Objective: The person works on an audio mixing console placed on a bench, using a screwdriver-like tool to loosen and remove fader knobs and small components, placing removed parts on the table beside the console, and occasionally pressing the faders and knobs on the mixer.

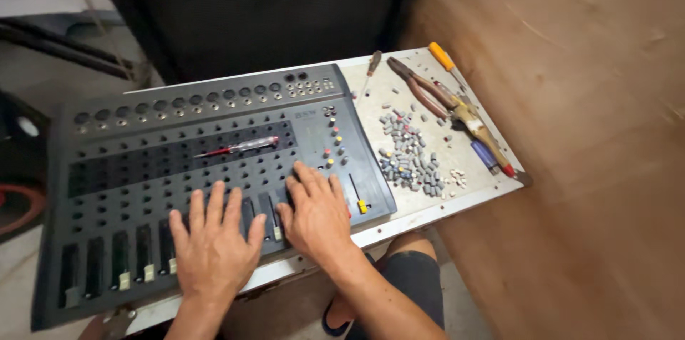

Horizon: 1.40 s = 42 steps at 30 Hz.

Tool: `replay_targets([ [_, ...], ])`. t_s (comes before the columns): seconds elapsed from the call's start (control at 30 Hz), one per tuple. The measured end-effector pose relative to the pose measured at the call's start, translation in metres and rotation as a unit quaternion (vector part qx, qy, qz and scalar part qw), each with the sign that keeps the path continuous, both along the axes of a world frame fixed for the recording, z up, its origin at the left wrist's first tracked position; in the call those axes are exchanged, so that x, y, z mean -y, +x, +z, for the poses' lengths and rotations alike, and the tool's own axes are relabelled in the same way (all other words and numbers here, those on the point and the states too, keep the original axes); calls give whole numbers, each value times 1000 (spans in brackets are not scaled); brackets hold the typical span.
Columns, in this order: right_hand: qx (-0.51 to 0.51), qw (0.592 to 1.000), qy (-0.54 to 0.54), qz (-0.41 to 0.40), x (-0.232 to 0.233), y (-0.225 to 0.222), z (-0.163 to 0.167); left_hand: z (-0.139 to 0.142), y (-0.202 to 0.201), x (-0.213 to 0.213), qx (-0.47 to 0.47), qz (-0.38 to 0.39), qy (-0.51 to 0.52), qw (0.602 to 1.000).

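A grey audio mixer panel (178, 147) lies across a pale metal plate, tilted, with most knobs removed so bare holes show. My left hand (214, 244) rests flat with fingers spread on the panel's lower middle, over the fader slots. My right hand (317, 211) lies beside it to the right, fingers apart, touching the faders near a yellow slider cap (362, 206). A red-handled tester screwdriver (239, 146) lies on the panel above my hands.
A heap of small grey knobs (412, 158) sits on the metal plate (464, 197) to the right, with worn pliers (446, 101), a yellow-handled tool (442, 57) and a small screwdriver (371, 67). A black speaker cabinet (257, 4) stands behind; a wooden board (592, 133) stands right.
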State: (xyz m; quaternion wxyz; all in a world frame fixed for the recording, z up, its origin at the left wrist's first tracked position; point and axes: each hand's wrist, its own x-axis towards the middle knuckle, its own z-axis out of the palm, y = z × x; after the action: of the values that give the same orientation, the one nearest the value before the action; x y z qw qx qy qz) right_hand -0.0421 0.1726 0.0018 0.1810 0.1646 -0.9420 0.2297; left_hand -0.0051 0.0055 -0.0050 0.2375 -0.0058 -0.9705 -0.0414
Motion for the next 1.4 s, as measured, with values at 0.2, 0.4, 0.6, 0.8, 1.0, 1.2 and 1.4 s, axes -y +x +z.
replay_targets([
  [0.2,34,999,-11,7,-11,18,9,-5,3,-5,11,3,-8,1000],
  [0.4,47,997,-33,60,-30,20,6,-7,5,-3,6,-12,-3,1000],
  [0.6,-13,994,-51,99,-36,27,-2,-6,5,3,8,-11,8,1000],
  [0.8,-28,995,-45,89,-25,37,-7,-6,12,12,36,-30,91,995],
  [1.0,-51,992,-56,101,-19,29,-3,-1,9,19,23,-41,122,991],
  [1.2,-3,985,-138,103,-28,36,3,0,13,26,13,-63,129,990],
  [1.4,-11,984,-143,110,-31,40,-6,-1,26,22,2,-119,170,978],
])
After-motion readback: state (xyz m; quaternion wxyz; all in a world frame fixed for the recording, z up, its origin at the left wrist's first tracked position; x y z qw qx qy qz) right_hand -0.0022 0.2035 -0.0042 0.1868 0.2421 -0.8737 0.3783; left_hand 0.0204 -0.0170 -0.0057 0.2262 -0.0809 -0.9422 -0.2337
